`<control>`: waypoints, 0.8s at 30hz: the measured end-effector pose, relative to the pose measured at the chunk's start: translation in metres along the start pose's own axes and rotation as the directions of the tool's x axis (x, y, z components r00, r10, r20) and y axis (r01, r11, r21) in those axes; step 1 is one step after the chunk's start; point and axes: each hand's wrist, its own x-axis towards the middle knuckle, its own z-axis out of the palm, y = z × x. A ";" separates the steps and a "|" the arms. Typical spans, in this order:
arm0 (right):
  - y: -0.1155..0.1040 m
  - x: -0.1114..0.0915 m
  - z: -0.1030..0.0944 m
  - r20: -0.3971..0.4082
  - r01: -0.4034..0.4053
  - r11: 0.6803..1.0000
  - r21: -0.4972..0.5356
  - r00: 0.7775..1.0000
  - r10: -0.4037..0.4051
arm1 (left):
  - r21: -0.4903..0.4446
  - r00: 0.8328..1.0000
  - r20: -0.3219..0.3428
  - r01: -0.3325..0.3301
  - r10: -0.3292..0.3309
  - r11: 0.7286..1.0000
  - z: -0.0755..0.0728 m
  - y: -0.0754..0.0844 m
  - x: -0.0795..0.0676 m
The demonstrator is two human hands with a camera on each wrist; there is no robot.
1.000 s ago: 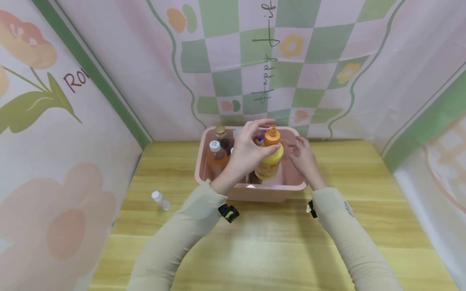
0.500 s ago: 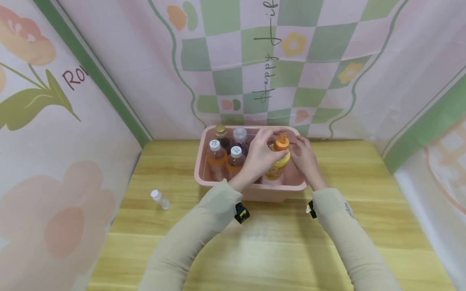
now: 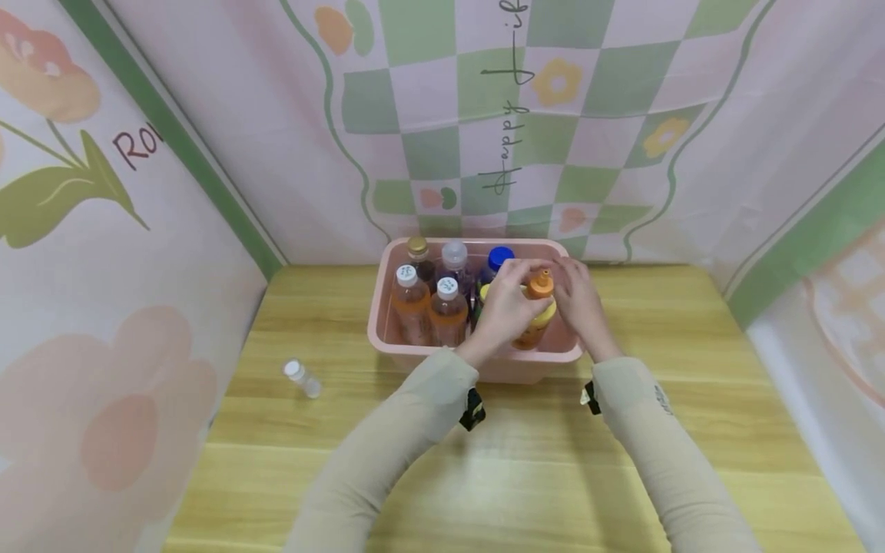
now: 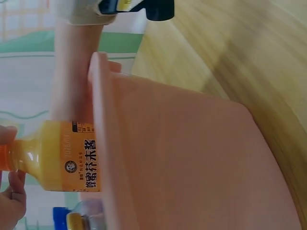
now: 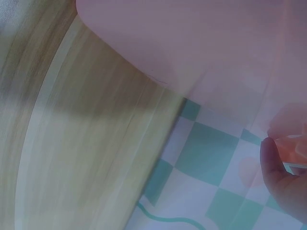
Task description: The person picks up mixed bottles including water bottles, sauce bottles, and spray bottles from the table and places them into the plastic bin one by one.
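My left hand [image 3: 505, 307] pinches a yellow mustard bottle [image 3: 531, 336] around its orange nozzle cap. The bottle stands nearly upright inside the right part of a pink plastic bin [image 3: 484, 370]. The left wrist view shows the labelled bottle [image 4: 67, 158] partly behind the bin wall [image 4: 192, 163], with left fingers [image 4: 12, 203] at its neck. My right hand [image 3: 582, 303] holds the bin's right rim, close to the bottle. In the right wrist view some right fingers [image 5: 283, 184] lie outside the translucent bin wall [image 5: 182, 43]. The bottle's base is hidden.
Several bottles stand in the bin, including two white-capped orange ones [image 3: 412, 307], a gold-capped one [image 3: 418, 247], a clear-capped one [image 3: 454, 255] and a blue-capped one [image 3: 499, 259]. A small white-capped vial [image 3: 303, 378] lies on the wooden table [image 3: 525, 476]. Patterned curtains border the table.
My left hand has moved right and lowered the mustard bottle deeper into the bin, uncovering the other bottles. The right hand stays at the rim, its fingers drawn closer to the bottle cap.
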 end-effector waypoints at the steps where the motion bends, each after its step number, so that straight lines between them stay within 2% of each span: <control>1: 0.000 0.000 0.000 -0.001 0.004 1.000 0.008 1.000 -0.004 | 0.010 1.000 -0.002 0.005 -0.005 1.000 0.002 -0.001 0.000; 10: 0.000 0.000 -0.003 0.013 -0.024 0.998 0.051 1.000 0.023 | 0.032 0.998 -0.019 0.065 -0.065 0.997 0.017 -0.009 0.006; 16: 0.001 0.000 0.000 -0.001 -0.019 0.998 0.062 1.000 0.019 | 0.056 0.997 -0.015 0.071 -0.071 0.996 0.024 -0.017 0.011; 21: 0.001 0.000 0.002 -0.018 -0.063 0.997 0.052 0.998 0.064 | 0.055 0.995 -0.013 0.097 -0.096 0.994 0.029 -0.022 0.014; 24: 0.001 0.000 0.001 -0.032 -0.107 0.993 0.048 0.994 0.109 | 0.086 0.995 0.003 0.101 -0.101 0.991 0.031 -0.023 0.015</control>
